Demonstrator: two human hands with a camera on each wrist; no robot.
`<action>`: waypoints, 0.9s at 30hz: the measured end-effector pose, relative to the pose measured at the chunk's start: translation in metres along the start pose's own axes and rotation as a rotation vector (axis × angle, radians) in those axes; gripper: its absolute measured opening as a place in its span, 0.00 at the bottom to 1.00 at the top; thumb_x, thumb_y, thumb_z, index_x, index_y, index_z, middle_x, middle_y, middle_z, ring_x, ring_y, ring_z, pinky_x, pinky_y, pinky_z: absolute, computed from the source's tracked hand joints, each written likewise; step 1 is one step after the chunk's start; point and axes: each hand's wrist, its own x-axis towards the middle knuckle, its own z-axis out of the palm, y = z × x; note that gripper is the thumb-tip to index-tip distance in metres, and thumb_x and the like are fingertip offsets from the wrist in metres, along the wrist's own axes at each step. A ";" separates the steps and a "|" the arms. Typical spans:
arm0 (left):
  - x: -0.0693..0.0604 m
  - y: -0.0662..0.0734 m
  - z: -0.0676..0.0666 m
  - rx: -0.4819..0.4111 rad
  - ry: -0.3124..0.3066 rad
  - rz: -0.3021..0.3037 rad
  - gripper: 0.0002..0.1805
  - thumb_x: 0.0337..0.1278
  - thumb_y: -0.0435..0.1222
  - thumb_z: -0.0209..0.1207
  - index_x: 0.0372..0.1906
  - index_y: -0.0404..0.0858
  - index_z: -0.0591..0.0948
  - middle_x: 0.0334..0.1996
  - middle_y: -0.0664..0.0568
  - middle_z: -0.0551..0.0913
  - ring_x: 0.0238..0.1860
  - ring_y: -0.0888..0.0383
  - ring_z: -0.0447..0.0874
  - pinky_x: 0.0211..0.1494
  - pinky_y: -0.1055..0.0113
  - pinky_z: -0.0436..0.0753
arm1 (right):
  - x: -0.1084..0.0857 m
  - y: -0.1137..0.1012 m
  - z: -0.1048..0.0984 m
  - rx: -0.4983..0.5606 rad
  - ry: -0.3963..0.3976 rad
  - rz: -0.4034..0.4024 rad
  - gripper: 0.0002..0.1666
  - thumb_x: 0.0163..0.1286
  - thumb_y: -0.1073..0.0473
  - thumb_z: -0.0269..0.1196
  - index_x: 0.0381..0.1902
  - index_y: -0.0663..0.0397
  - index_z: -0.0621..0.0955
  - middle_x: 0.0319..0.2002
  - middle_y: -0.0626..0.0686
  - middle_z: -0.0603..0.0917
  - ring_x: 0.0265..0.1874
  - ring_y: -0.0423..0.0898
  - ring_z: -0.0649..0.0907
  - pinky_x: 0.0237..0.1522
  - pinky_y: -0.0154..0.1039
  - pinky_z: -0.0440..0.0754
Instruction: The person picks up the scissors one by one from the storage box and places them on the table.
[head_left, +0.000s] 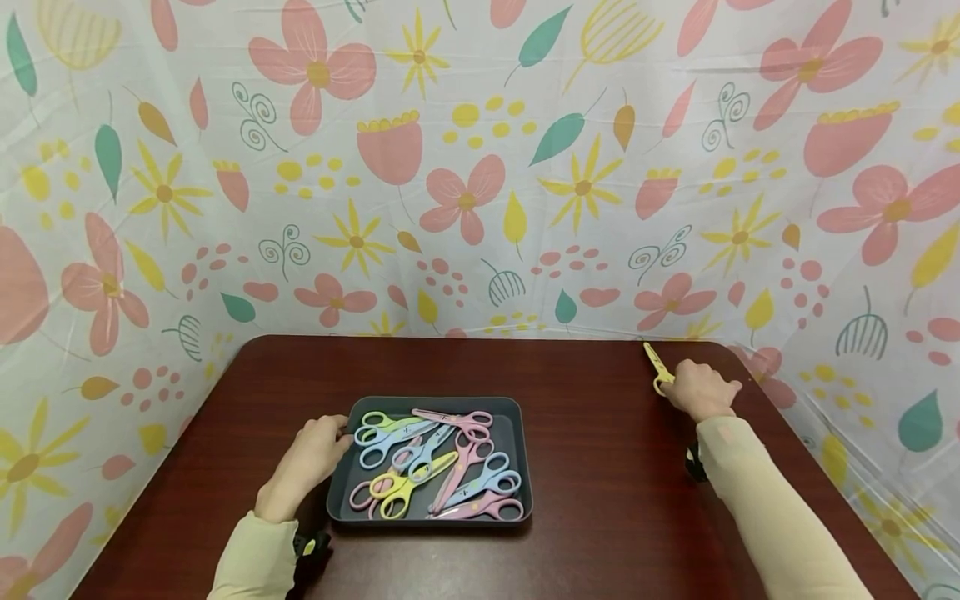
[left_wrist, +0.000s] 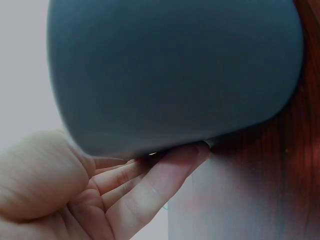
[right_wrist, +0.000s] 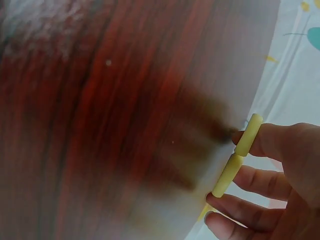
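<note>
My left hand (head_left: 310,454) grips the left side of a dark grey tray (head_left: 430,525); in the left wrist view its fingers (left_wrist: 160,185) lie against the tray's outer wall (left_wrist: 175,75). Inside the tray is a jumble of children's scissors: several blue and pink pairs, a green pair (head_left: 381,423) and a yellow pair (head_left: 412,482). At the table's far right corner, my right hand (head_left: 703,390) pinches yellow scissors (head_left: 657,365) by the handles, blades towards the back. The handles (right_wrist: 229,175) appear edge-on between thumb and fingers in the right wrist view.
The dark red-brown wooden table (head_left: 592,483) has rounded far corners. A flower-patterned cloth (head_left: 480,200) hangs behind it and along both sides, close to the table's far edge. The tray stands left of the table's middle.
</note>
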 end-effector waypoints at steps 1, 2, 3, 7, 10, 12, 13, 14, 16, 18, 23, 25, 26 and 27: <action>0.000 0.000 0.000 -0.001 -0.001 -0.001 0.19 0.63 0.28 0.59 0.57 0.23 0.77 0.41 0.38 0.83 0.34 0.53 0.83 0.35 0.57 0.81 | 0.000 0.000 0.000 -0.002 -0.004 0.002 0.24 0.65 0.44 0.62 0.34 0.63 0.80 0.41 0.76 0.79 0.41 0.76 0.76 0.45 0.81 0.54; 0.000 0.000 0.000 0.000 -0.002 -0.004 0.19 0.63 0.28 0.59 0.57 0.23 0.76 0.41 0.38 0.83 0.34 0.53 0.83 0.35 0.57 0.81 | 0.001 -0.001 0.001 -0.004 -0.007 0.004 0.24 0.65 0.44 0.62 0.35 0.64 0.80 0.41 0.76 0.78 0.40 0.76 0.76 0.45 0.81 0.53; 0.000 0.000 0.000 0.001 -0.002 -0.004 0.19 0.63 0.28 0.59 0.57 0.23 0.76 0.41 0.38 0.83 0.34 0.53 0.83 0.35 0.57 0.81 | 0.001 -0.002 0.001 -0.006 -0.008 0.006 0.24 0.65 0.45 0.62 0.35 0.64 0.79 0.41 0.76 0.78 0.40 0.76 0.76 0.46 0.81 0.53; 0.001 0.001 0.000 0.004 0.000 -0.013 0.19 0.63 0.29 0.58 0.57 0.23 0.76 0.41 0.38 0.83 0.34 0.52 0.83 0.35 0.57 0.81 | 0.001 -0.005 0.002 -0.011 -0.011 0.018 0.25 0.65 0.45 0.62 0.37 0.66 0.79 0.42 0.76 0.78 0.40 0.75 0.76 0.46 0.81 0.52; 0.001 0.000 0.001 0.004 0.000 -0.017 0.20 0.64 0.29 0.58 0.57 0.23 0.76 0.41 0.38 0.83 0.34 0.53 0.83 0.34 0.58 0.81 | 0.001 -0.007 0.002 -0.012 -0.007 0.024 0.24 0.65 0.46 0.62 0.37 0.66 0.79 0.42 0.77 0.77 0.40 0.76 0.76 0.46 0.80 0.52; 0.001 0.000 0.001 0.002 -0.001 -0.014 0.19 0.64 0.29 0.58 0.57 0.23 0.76 0.40 0.38 0.83 0.33 0.53 0.83 0.34 0.58 0.81 | 0.002 -0.008 0.002 -0.014 -0.007 0.027 0.25 0.65 0.46 0.61 0.38 0.67 0.79 0.43 0.77 0.77 0.41 0.76 0.76 0.46 0.80 0.53; 0.001 0.000 0.001 0.002 -0.001 -0.011 0.19 0.64 0.29 0.58 0.57 0.23 0.76 0.40 0.38 0.83 0.33 0.53 0.83 0.34 0.58 0.81 | 0.002 -0.008 0.003 -0.015 -0.008 0.028 0.25 0.65 0.46 0.61 0.39 0.67 0.79 0.43 0.78 0.77 0.41 0.76 0.75 0.46 0.80 0.53; 0.001 0.000 0.001 0.002 -0.002 -0.008 0.19 0.64 0.29 0.58 0.57 0.23 0.76 0.40 0.38 0.83 0.33 0.53 0.83 0.34 0.58 0.81 | 0.002 -0.008 0.003 -0.016 -0.010 0.028 0.25 0.66 0.46 0.61 0.39 0.68 0.79 0.44 0.78 0.76 0.42 0.77 0.75 0.45 0.80 0.53; 0.001 0.000 0.001 0.003 -0.003 -0.001 0.19 0.63 0.28 0.58 0.57 0.23 0.76 0.40 0.38 0.83 0.33 0.53 0.83 0.34 0.58 0.81 | 0.002 -0.008 0.003 -0.017 -0.015 0.029 0.26 0.66 0.46 0.60 0.40 0.68 0.79 0.45 0.79 0.76 0.43 0.78 0.74 0.45 0.80 0.53; 0.002 0.000 0.001 0.005 -0.004 0.003 0.19 0.63 0.28 0.58 0.57 0.22 0.76 0.40 0.38 0.83 0.34 0.53 0.83 0.34 0.57 0.81 | 0.002 -0.007 0.003 -0.019 -0.020 0.031 0.26 0.67 0.46 0.60 0.40 0.68 0.79 0.46 0.79 0.75 0.44 0.78 0.73 0.45 0.80 0.53; 0.002 -0.001 0.001 0.007 -0.006 -0.002 0.20 0.63 0.29 0.58 0.57 0.23 0.76 0.41 0.38 0.83 0.34 0.53 0.83 0.35 0.57 0.81 | 0.002 -0.009 0.004 -0.028 -0.019 0.028 0.24 0.67 0.48 0.60 0.41 0.69 0.79 0.46 0.80 0.74 0.46 0.79 0.71 0.45 0.80 0.53; 0.001 -0.001 0.001 0.007 -0.005 -0.006 0.20 0.63 0.29 0.58 0.58 0.23 0.76 0.41 0.38 0.83 0.34 0.53 0.83 0.35 0.58 0.81 | 0.002 -0.009 0.004 -0.032 -0.020 0.026 0.23 0.68 0.49 0.60 0.42 0.69 0.78 0.46 0.80 0.74 0.46 0.79 0.70 0.45 0.80 0.53; 0.001 -0.001 0.001 0.009 -0.003 -0.006 0.20 0.63 0.29 0.58 0.58 0.23 0.76 0.41 0.38 0.83 0.33 0.53 0.83 0.35 0.58 0.81 | 0.001 -0.009 0.004 -0.032 -0.021 0.026 0.23 0.68 0.49 0.60 0.41 0.69 0.78 0.46 0.80 0.74 0.46 0.79 0.70 0.45 0.80 0.53; 0.001 -0.001 0.001 0.010 -0.002 -0.005 0.20 0.63 0.29 0.58 0.57 0.23 0.76 0.40 0.38 0.83 0.33 0.53 0.82 0.35 0.58 0.81 | 0.001 -0.009 0.004 -0.033 -0.021 0.026 0.22 0.68 0.50 0.59 0.41 0.68 0.78 0.46 0.80 0.74 0.46 0.80 0.70 0.45 0.80 0.53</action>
